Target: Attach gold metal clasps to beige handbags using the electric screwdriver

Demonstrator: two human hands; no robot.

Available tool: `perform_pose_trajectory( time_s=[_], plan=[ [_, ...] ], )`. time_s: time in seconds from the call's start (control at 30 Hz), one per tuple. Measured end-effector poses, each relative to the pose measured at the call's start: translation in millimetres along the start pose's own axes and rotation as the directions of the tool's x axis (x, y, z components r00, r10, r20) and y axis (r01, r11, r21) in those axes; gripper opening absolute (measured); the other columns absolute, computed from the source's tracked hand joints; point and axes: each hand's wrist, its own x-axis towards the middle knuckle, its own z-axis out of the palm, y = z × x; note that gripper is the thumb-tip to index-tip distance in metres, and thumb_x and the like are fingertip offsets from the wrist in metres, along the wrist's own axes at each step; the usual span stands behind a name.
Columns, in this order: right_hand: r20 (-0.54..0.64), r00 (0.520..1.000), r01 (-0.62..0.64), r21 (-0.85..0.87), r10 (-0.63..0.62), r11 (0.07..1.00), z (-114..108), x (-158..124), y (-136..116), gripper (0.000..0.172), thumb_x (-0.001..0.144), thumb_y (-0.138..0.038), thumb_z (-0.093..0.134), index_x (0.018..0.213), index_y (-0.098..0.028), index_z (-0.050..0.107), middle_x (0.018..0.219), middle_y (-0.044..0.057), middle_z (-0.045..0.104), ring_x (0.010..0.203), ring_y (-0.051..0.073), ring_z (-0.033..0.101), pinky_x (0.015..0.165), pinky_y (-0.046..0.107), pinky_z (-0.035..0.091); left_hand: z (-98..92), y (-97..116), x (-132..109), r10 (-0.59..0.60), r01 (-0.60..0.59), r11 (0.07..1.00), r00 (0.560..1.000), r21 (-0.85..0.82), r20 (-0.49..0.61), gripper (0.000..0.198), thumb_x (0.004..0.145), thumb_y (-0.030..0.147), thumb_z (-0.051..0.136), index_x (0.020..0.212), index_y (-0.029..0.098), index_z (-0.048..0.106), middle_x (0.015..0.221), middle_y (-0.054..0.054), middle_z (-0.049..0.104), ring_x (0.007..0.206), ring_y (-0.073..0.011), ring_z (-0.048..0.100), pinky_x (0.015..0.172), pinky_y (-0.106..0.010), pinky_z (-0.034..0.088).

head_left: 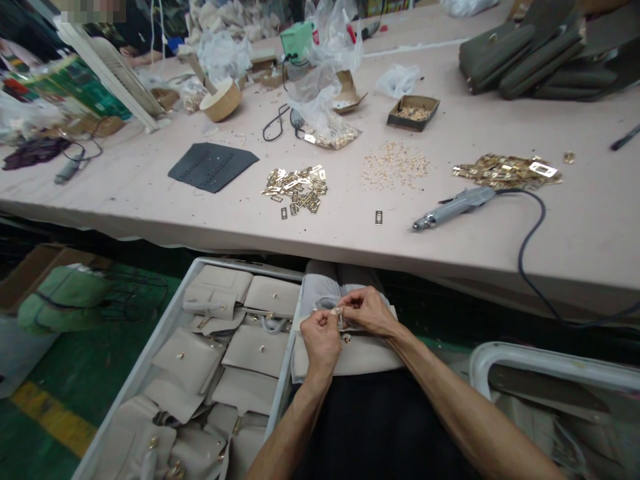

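Note:
A beige handbag (370, 359) lies across my lap, with a gold clasp (347, 339) showing on it. Above that clasp, my left hand (320, 341) is closed, its thumb and forefinger pinching a small pale strap end (339, 316) of the bag. My right hand (369, 312) is closed too, fingertips meeting the left ones on the same strap end. Something metallic glints between the fingers, too small to make out. Grey-covered legs (321, 277) show behind the bag. On the table lies an electric screwdriver (453, 208), apart from both hands.
To my left a white crate (150, 347) holds several beige bags. Gold rectangular plates (295, 185), tiny screws (395, 165) and gold fittings (500, 171) lie piled on the table (345, 233). The screwdriver's cable (523, 267) hangs over the edge. Another crate (480, 367) stands right.

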Motion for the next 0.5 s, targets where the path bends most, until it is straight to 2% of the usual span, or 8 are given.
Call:
perform_pose_trajectory(
  time_s=[0.17, 0.37, 0.5],
  plan=[
    [-0.008, 1.0, -0.008, 0.019, 0.008, 1.0, 1.2, 0.6, -1.7, 0.028, 0.076, -0.037, 0.079, 0.083, -0.011, 0.077, 0.068, 0.007, 0.072, 0.06, 0.017, 0.066, 0.055, 0.023, 0.047, 0.8, -1.7, 1.0, 0.034, -0.033, 0.999, 0.999, 0.035, -0.011, 0.03, 0.087, 0.04, 0.067, 0.07, 0.015, 0.073, 0.06, -0.004, 0.07, 0.053, -0.0179, 0.063, 0.049, -0.024, 0.043],
    [-0.106, 0.994, -0.017, -0.087, 0.008, 0.996, 8.1, 2.2, 0.7, 0.02, 0.074, -0.032, 0.077, 0.078, -0.013, 0.074, 0.063, 0.002, 0.067, 0.055, 0.013, 0.059, 0.049, 0.021, 0.04, 3.2, -0.8, 2.8, 0.034, -0.032, 0.997, 0.999, 0.067, -0.032, 0.025, 0.084, 0.034, 0.067, 0.069, 0.015, 0.073, 0.06, -0.004, 0.07, 0.055, -0.0173, 0.063, 0.053, -0.024, 0.045],
    [-0.102, 0.994, -0.034, -0.004, 0.033, 0.999, 10.3, 3.6, 4.5, 0.022, 0.074, -0.035, 0.077, 0.08, -0.014, 0.074, 0.064, 0.002, 0.066, 0.055, 0.014, 0.06, 0.051, 0.022, 0.043, 2.4, -2.6, 4.4, 0.015, -0.013, 0.998, 0.999, 0.059, -0.029, 0.026, 0.084, 0.036, 0.067, 0.07, 0.014, 0.074, 0.06, -0.004, 0.07, 0.053, -0.0181, 0.064, 0.051, -0.025, 0.045]
  ],
)
